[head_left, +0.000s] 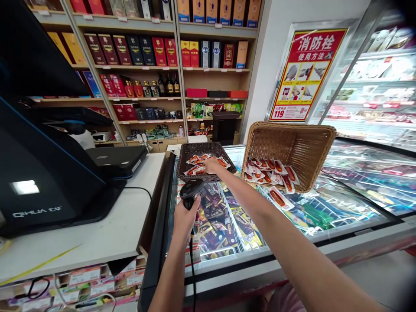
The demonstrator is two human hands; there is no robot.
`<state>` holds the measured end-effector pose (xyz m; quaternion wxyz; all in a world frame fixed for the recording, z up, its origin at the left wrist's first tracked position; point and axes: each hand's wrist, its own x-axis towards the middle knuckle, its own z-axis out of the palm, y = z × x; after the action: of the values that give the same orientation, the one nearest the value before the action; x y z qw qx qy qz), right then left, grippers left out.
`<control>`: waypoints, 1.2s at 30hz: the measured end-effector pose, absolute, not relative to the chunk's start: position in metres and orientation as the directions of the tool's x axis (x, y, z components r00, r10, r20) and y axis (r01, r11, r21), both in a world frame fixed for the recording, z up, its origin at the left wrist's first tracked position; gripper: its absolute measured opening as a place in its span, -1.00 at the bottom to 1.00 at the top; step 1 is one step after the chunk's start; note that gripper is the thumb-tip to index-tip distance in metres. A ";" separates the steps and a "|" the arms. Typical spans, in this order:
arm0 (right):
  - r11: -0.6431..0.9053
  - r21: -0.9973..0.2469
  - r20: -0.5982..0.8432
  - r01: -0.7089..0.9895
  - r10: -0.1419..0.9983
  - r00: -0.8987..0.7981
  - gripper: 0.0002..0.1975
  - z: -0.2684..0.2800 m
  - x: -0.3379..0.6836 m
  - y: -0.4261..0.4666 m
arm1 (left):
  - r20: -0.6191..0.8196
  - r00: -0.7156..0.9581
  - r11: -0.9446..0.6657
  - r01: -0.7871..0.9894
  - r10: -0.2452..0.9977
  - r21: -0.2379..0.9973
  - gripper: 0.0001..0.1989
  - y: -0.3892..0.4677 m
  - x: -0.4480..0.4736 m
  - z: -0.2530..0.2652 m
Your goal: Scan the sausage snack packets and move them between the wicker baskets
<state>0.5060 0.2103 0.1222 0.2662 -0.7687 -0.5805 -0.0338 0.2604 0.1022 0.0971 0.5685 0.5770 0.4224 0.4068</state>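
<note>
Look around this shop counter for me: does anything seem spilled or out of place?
Yes: one packaged sausage lies outside the tan wicker basket, on the glass freezer top, unlike the packets heaped inside. The basket also seems tipped, its mouth facing the camera, so the sausage may have slipped out.

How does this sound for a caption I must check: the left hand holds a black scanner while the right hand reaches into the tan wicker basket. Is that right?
Not quite: the head view shows the right hand reaching into the dark brown basket, not the tan wicker basket. The left hand does hold a black scanner.
</note>
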 end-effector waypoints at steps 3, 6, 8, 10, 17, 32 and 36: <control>-0.228 -0.355 0.381 0.906 0.850 0.363 -0.64 0.124 0.503 0.186 | -0.006 0.308 0.003 0.012 0.951 1.000 -0.43 0.104 0.262 0.096; -0.200 -0.418 0.490 0.886 0.771 0.406 -0.57 0.127 0.501 0.150 | -0.007 0.312 0.009 -0.005 0.950 1.000 -0.44 0.101 0.262 0.100; -0.165 -0.487 0.539 0.858 0.716 0.444 -0.55 0.127 0.500 0.123 | -0.006 0.323 0.013 -0.019 0.946 1.000 -0.43 0.097 0.263 0.104; -0.139 -0.539 0.567 0.831 0.670 0.479 -0.52 0.126 0.501 0.095 | -0.003 0.339 0.017 -0.036 0.941 0.999 -0.42 0.092 0.265 0.109; -0.104 -0.585 0.612 0.804 0.594 0.522 -0.50 0.119 0.508 0.014 | 0.040 0.460 -0.038 -0.015 0.887 0.999 -0.45 0.055 0.278 0.124; -0.153 -0.655 0.593 0.740 0.503 0.629 -0.48 0.100 0.527 -0.050 | 0.099 0.608 -0.187 0.084 0.788 0.979 -0.54 0.012 0.313 0.128; -0.322 -0.691 0.480 0.647 0.465 0.744 -0.49 0.091 0.542 -0.046 | 0.082 0.598 -0.168 0.090 0.797 0.982 -0.51 0.014 0.313 0.129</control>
<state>0.5420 -0.0459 0.0912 0.4692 -0.8073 -0.3444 -0.0972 0.3132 0.0140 0.1286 0.5605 0.6963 0.3188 0.3153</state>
